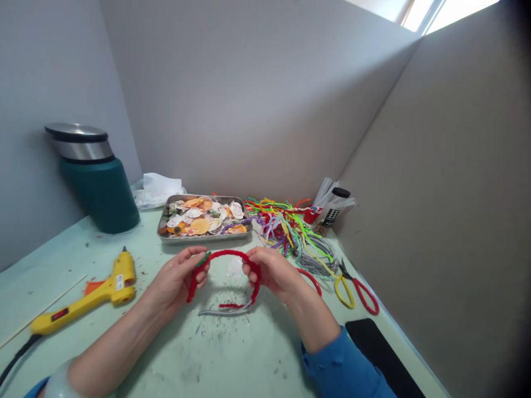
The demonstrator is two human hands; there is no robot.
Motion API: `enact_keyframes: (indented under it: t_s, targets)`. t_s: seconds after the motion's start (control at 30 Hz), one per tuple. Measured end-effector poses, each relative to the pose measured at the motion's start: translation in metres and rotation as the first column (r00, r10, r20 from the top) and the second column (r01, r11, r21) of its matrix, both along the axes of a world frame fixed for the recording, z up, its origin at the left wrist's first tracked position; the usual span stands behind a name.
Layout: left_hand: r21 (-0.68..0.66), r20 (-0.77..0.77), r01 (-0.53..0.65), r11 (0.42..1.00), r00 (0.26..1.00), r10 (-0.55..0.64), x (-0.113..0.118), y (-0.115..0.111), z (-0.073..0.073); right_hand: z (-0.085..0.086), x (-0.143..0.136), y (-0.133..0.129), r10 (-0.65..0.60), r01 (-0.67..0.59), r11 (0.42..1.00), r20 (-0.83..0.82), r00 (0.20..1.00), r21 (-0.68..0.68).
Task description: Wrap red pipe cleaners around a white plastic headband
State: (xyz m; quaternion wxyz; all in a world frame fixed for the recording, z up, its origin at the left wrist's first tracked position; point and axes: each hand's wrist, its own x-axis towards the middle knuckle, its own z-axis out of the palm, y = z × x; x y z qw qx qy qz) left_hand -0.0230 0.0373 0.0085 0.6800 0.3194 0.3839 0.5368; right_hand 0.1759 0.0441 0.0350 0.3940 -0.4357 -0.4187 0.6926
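Observation:
Between my two hands arches a red fuzzy wire (228,252), bent into an open hoop and apparently wrapped in pipe cleaner. My left hand (176,276) pinches its left side, where a small green piece (203,259) shows by the thumb. The red end hangs below those fingers. My right hand (271,270) grips the right side of the hoop between thumb and fingers. Below this hand the wire curves back to the left, and a bare grey length (222,313) comes out beside a short red tail (230,305).
A yellow glue gun (95,296) and a teal bottle (99,188) stand left. Behind my hands is a metal tray (205,240) of shells. Right are tangled pipe cleaners (282,221), a grey wire coil (315,257), scissors (359,290) and a black flat object (381,354).

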Motion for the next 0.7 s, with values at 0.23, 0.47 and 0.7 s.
enact_keyframes:
  t_s: [0.23, 0.47, 0.7]
  targets:
    - [-0.011, 0.023, -0.003, 1.000, 1.000, 0.004, 0.0003, 0.0008, -0.0009, 0.0026, -0.0019, -0.0025, -0.017, 0.017, 1.000, -0.037, 0.999, 0.008]
    - [0.007, 0.050, 0.003, 1.000, 0.999, -0.004, -0.0003, 0.0009, -0.0020, -0.0017, -0.0006, -0.0013, -0.003, 0.003, 1.000, -0.087, 0.996, -0.001]
    - [-0.012, 0.062, -0.011, 1.000, 0.998, 0.012, 0.0000, 0.0018, -0.0025, -0.0010, -0.0013, -0.0024, 0.000, -0.001, 1.000, -0.115, 0.993, -0.011]
